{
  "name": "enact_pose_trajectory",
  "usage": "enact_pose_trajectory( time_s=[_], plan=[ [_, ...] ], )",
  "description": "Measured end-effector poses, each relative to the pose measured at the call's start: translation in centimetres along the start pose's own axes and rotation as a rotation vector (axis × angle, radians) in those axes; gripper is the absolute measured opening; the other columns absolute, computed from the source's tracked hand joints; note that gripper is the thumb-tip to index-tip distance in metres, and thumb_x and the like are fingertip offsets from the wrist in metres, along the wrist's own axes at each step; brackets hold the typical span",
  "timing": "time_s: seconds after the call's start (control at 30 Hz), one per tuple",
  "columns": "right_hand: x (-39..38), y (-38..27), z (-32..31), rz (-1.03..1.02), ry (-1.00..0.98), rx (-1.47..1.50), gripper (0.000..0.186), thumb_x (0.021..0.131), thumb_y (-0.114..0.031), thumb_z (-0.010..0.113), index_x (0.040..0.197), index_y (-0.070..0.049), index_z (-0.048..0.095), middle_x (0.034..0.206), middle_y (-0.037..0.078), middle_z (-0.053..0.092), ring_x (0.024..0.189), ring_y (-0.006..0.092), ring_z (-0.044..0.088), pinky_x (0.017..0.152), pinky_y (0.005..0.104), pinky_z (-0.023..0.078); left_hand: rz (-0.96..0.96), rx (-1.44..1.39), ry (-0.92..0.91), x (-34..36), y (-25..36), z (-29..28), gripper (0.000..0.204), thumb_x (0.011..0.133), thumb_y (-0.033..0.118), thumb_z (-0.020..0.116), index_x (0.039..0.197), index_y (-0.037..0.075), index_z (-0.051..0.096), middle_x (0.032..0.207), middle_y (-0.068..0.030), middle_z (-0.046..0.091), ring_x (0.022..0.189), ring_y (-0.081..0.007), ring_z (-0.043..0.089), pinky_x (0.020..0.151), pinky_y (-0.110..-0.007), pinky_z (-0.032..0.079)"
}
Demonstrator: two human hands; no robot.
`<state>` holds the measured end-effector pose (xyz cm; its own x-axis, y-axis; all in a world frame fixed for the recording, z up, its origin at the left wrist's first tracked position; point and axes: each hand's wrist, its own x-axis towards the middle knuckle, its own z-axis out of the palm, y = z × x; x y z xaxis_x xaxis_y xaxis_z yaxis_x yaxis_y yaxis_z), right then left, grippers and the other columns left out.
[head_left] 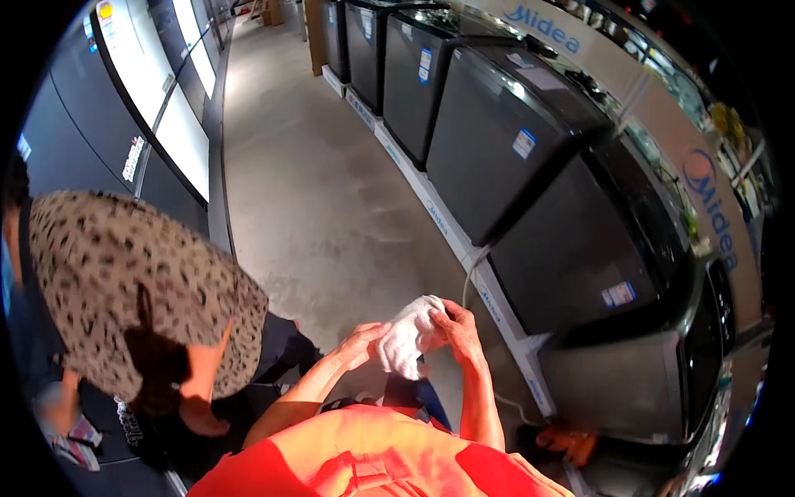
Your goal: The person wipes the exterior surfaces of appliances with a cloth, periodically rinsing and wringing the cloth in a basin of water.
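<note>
A crumpled white cloth [407, 338] is held up in front of my body, over the grey floor. My right hand [458, 330] pinches its upper right edge between thumb and fingers. On its other side my left hand [364, 343] grips the cloth's left edge, fingers pointing toward it. The lower part of the cloth hangs loose between both hands. My forearms come up from an orange garment [364, 455] at the lower edge.
On the left, a person in a spotted top [141, 282] bends beside dark refrigerators [91, 108]. Dark top-lid washing machines [497, 141] line the right on a white plinth [447, 224]. A pale hose [469, 277] hangs beside them. An orange item [567, 443] lies lower right.
</note>
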<state>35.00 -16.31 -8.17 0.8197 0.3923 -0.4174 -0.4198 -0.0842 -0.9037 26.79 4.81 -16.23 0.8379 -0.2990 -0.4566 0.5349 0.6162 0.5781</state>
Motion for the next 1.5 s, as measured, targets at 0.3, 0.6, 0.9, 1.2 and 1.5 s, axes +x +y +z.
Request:
enact_pose_trajectory(
  time_s=[0.3,0.6,0.9,1.2,1.5],
  plan=[
    [22.1,-2.0,-1.4,-0.368,-0.019,-0.809,0.062,0.081,-0.034,0.063,0.133,-0.008,0.042,0.138,0.018,0.038,0.128,0.0294,0.036,0.106,0.0378,0.029,0.352,-0.125,0.307,10.9,16.1,-0.7,0.051,0.084,0.012,0.063,0.128,-0.005,0.043,0.110,-0.0092,0.058,0.096,-0.0153,0.059,0.080,-0.028,0.050],
    [34.3,-11.9,3.0,0.212,-0.540,0.398,0.043,0.092,-0.035,0.051,0.121,-0.005,0.047,0.101,0.008,0.061,0.077,0.0178,0.062,0.061,0.0299,0.053,0.267,0.097,0.049,19.5,27.9,0.7,0.060,0.088,0.012,0.057,0.140,0.002,0.028,0.122,-0.0099,0.051,0.082,-0.0124,0.057,0.069,-0.029,0.050],
    [50.6,-15.4,6.6,0.255,-0.213,0.348,0.038,0.093,-0.032,0.051,0.116,-0.002,0.052,0.100,0.010,0.061,0.087,0.0209,0.062,0.066,0.0349,0.053,0.460,0.468,0.419,23.3,41.1,-12.6,0.044,0.088,0.014,0.054,0.127,-0.003,0.045,0.113,-0.0144,0.061,0.094,-0.0177,0.062,0.076,-0.029,0.051],
    [65.3,-30.3,18.0,0.257,-0.185,0.355,0.038,0.096,-0.032,0.042,0.115,-0.001,0.052,0.100,0.010,0.060,0.082,0.0198,0.061,0.068,0.0341,0.051,0.309,0.282,0.636,20.8,55.9,-25.3,0.042,0.088,0.021,0.056,0.123,-0.001,0.050,0.110,-0.0115,0.062,0.093,-0.0169,0.062,0.077,-0.028,0.049],
    [81.2,-32.1,26.5,0.334,-0.284,0.367,0.028,0.093,-0.025,0.051,0.110,-0.003,0.056,0.094,0.008,0.064,0.080,0.0177,0.062,0.066,0.0327,0.051,0.904,0.860,1.072,17.3,75.7,-29.5,0.044,0.081,0.014,0.064,0.121,0.000,0.054,0.118,-0.0088,0.058,0.103,-0.0128,0.055,0.084,-0.024,0.044]
  ],
)
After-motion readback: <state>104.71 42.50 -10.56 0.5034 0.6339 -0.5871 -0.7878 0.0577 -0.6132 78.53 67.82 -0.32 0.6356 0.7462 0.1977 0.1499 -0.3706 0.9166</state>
